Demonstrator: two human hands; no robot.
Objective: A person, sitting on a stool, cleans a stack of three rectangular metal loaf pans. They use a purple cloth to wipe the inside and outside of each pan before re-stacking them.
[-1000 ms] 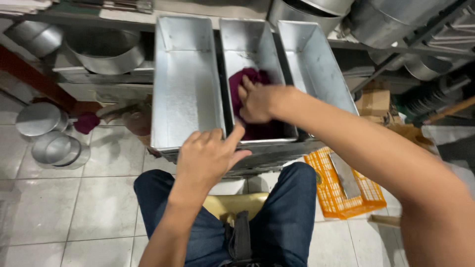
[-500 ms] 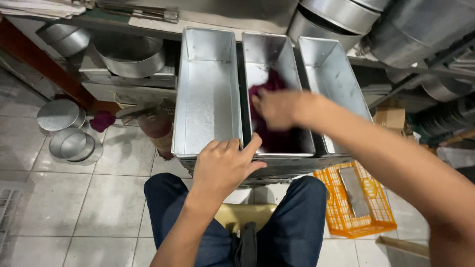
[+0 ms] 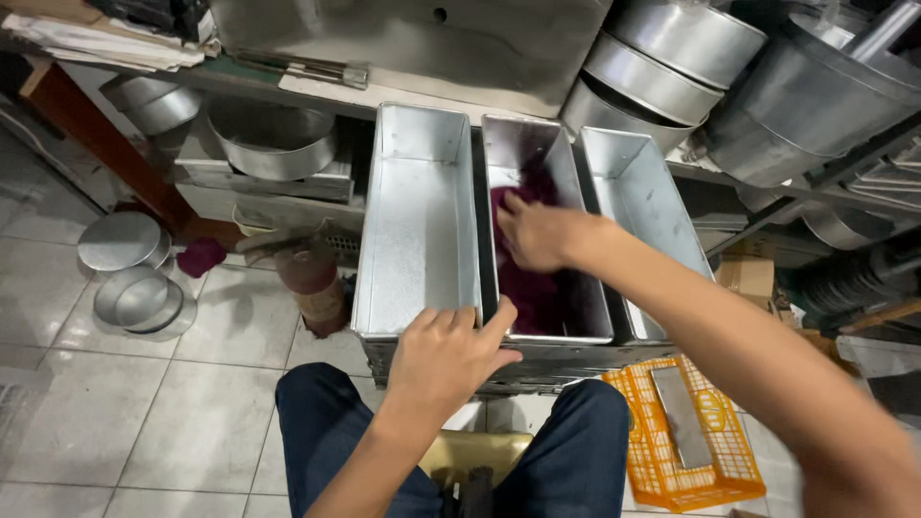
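- Tiled floor [image 3: 115,422] below, grey-white; metal shelving behind, crowded with round steel pans [image 3: 672,58] and a wide bowl [image 3: 273,144].
- Seated, blue-trousered knees [image 3: 326,432] up against a joined set of three long metal loaf tins [image 3: 417,221].
- Left hand [image 3: 446,360] clamped on the near rim of the tin set, fingers curled over the edge of the leftmost tin, thumb stretched toward the middle one.
- Right hand [image 3: 542,235] beyond the left hand and to its right, down inside the middle tin, fingers spread flat and pressed on a dark purple cloth [image 3: 532,288].
- Cloth bunched under that palm and trailing back along the tin's floor toward the near end.
- Rightmost tin just past the right forearm, untouched.
- Orange plastic crate [image 3: 705,441] on the floor below the right arm, with a flat metal piece [image 3: 679,412] lying in it.
- Round lidded tins [image 3: 129,273] stacked on the floor well left of the left hand, a purple rag [image 3: 201,256] just beside them.
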